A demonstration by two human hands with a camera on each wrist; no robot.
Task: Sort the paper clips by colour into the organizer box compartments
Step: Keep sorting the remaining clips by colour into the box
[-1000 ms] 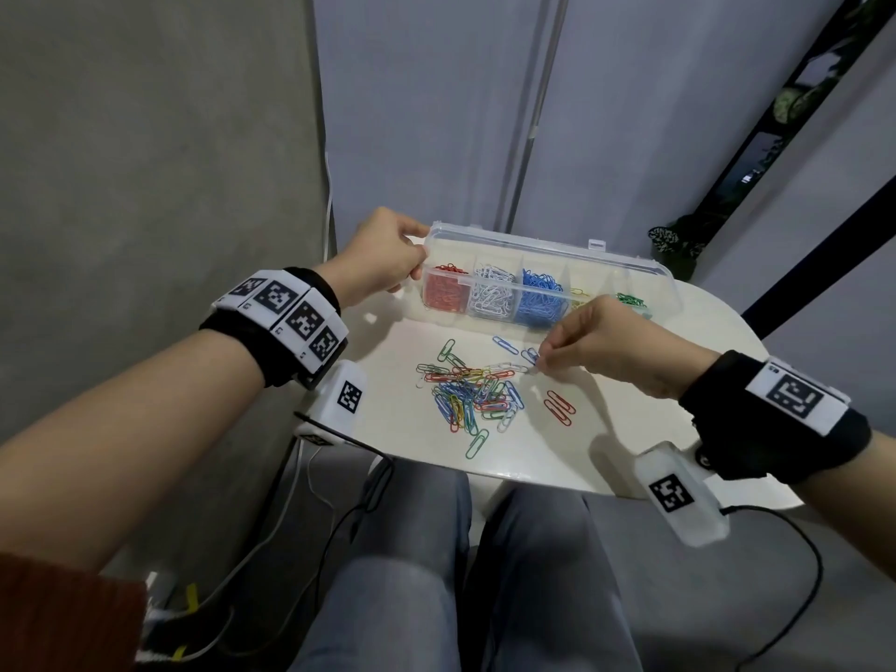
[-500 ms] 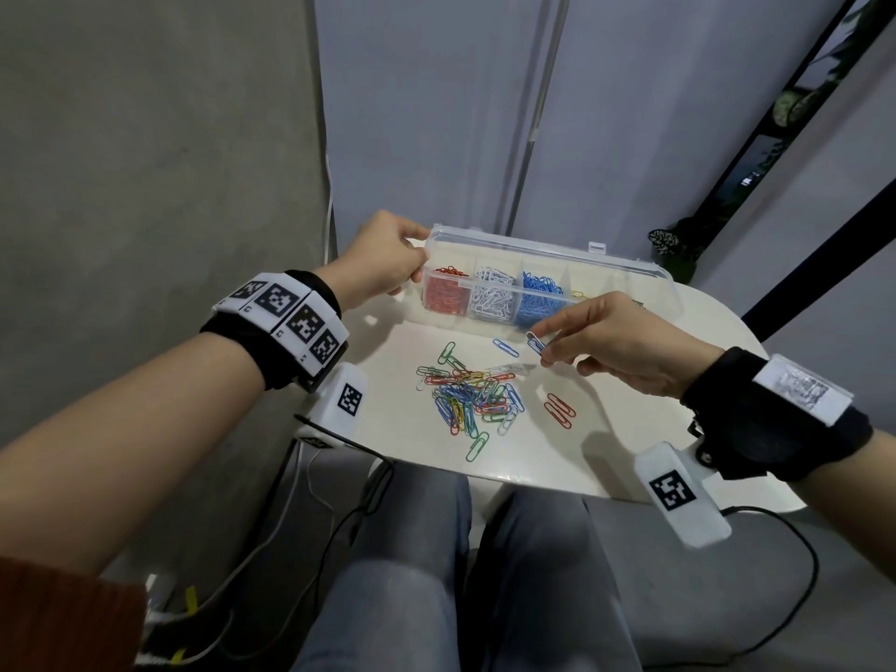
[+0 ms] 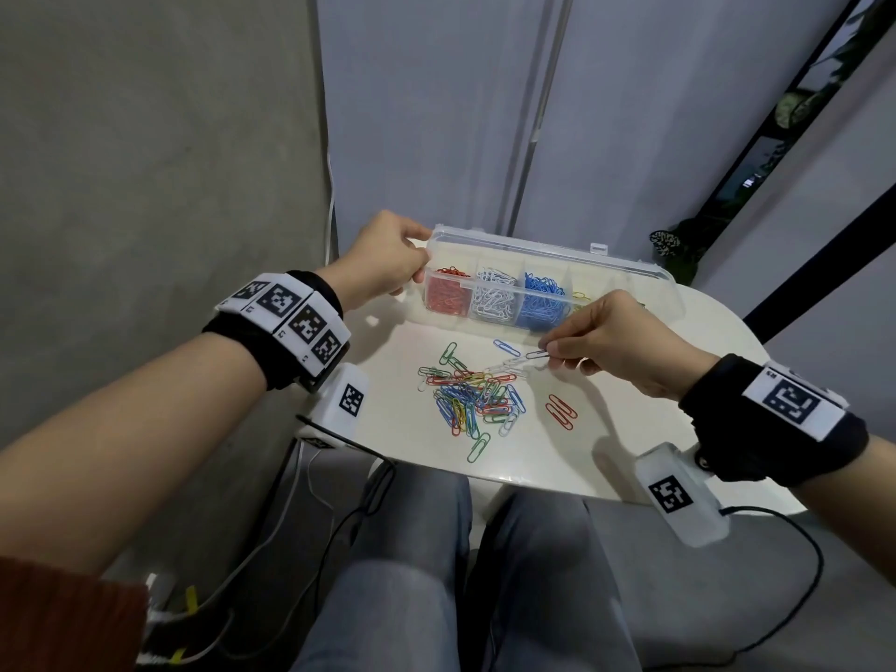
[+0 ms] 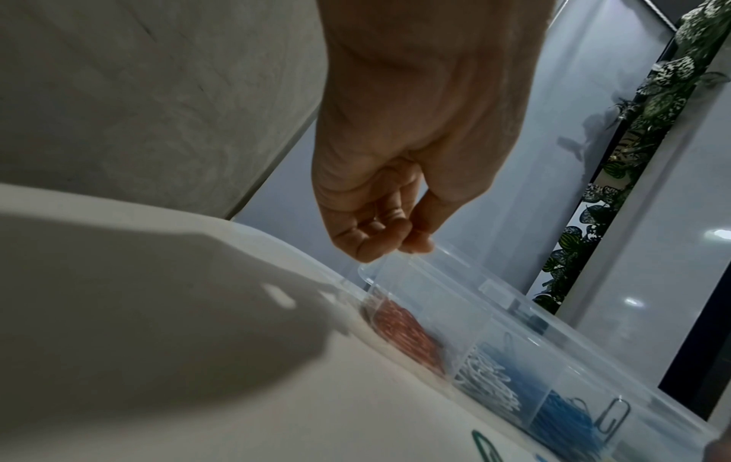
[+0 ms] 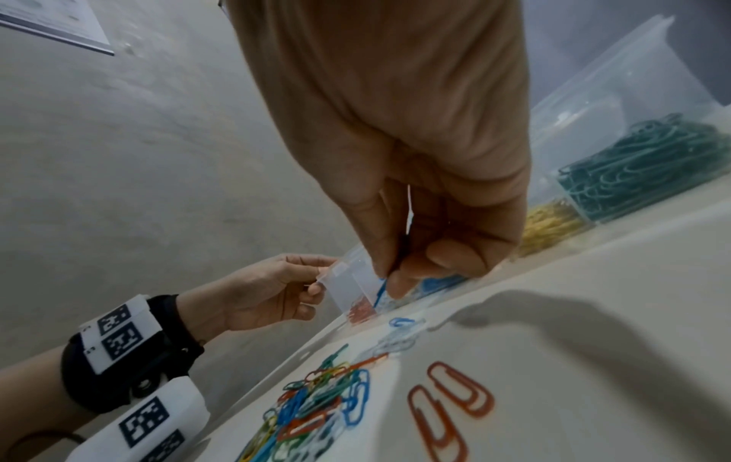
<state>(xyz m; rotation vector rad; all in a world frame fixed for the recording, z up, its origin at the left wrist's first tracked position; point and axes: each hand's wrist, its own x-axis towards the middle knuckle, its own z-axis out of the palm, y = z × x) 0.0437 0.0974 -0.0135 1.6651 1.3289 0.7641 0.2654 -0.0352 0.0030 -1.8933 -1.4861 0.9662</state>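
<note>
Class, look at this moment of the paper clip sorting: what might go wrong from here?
1. The right hand pinches a blue clip by its tip; it may slip and fall back into the mixed pile.
2. The white and blue compartments adjoin, so it could land in the wrong one.
3. The left hand holds only the box end; a nudge may shift it.

a rough grey plaster wall (image 3: 155, 138) stands on the left, pale panels (image 3: 606, 114) behind. a white rounded table (image 3: 703, 380) sits in front; leafy plants (image 4: 652, 109) climb a dark frame to the right.
</note>
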